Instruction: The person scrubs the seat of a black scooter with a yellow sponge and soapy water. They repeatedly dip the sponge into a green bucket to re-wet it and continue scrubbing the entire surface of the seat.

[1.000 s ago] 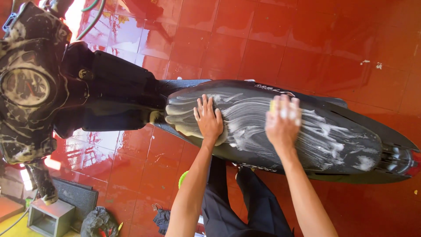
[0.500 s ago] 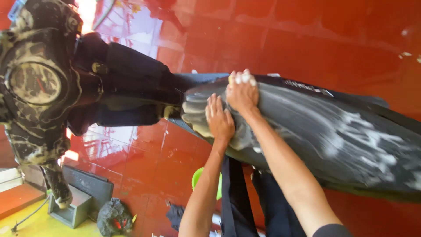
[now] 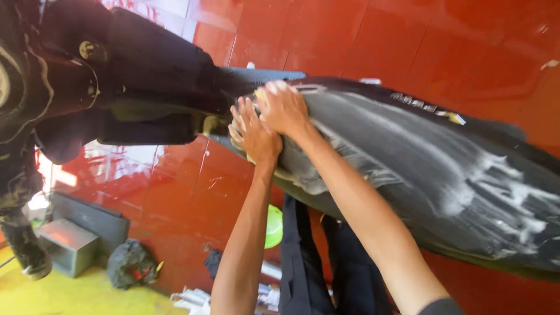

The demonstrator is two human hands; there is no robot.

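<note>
Both hands pressed on the soapy seat of a black scooter.

The left hand (image 3: 252,133) lies flat, fingers spread wide, on the front end of the seat (image 3: 408,157), touching the right hand (image 3: 284,107) just beside it. The right hand is curled over something pale; what it holds cannot be told. White suds streak the seat toward the right. The scooter stands on a wet red tiled floor (image 3: 175,198); a green bowl (image 3: 273,226) sits below.

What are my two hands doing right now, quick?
Left hand: open, flat on the soapy seat, holding nothing visible.
Right hand: pressed on the seat's front end; something pale under it, grip cannot be told.
</note>
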